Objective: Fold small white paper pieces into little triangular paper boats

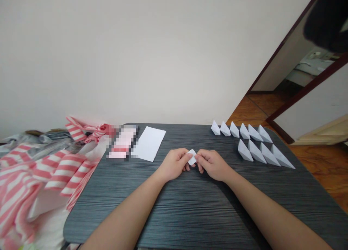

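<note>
The left hand (pixel 174 164) and right hand (pixel 212 165) clench a small folded white paper (pixel 191 157) in their grips. Pointed paper boats (pixel 255 152) stand on the ridged charcoal tabletop (pixel 190 206).

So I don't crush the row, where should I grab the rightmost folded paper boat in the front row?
Probably pinch the rightmost folded paper boat at its slim pointed end, coming from the right: it is the last in the row, so no boat sits on that side, while the neighbouring paper boat lies close on its left.
</note>
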The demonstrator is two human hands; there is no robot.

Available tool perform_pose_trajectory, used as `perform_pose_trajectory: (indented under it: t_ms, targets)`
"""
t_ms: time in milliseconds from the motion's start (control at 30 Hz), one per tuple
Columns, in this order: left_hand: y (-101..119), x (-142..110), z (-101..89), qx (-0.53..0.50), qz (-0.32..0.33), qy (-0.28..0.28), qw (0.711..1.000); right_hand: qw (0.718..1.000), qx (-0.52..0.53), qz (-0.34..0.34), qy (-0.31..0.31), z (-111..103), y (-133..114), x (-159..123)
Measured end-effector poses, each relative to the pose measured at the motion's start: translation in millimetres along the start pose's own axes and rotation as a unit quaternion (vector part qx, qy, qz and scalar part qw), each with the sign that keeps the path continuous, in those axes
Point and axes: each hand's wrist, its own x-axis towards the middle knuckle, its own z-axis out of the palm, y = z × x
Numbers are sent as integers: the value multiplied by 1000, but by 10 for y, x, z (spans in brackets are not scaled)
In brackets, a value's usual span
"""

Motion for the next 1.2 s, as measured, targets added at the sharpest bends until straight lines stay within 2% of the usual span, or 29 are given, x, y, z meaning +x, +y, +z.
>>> perform_pose_trajectory:
  t_ms: [633, 933, 1100, 1200]
  targets:
    - [-69, 25, -12, -23, -12, 18, 1000, 1000, -20, -7, -13, 3, 38, 6]
    - [12, -17, -20, 107, 31, 16, 994, 999, 29, 22, -1, 33, 66, 16]
    - [-3, -14, -16, 96, 32, 27, 994, 999, 30, 19, 2, 31, 50, 9]
    - [-22, -9, -15, 56, 27, 35, 997, 999, 38, 18, 10, 31, 54, 11]
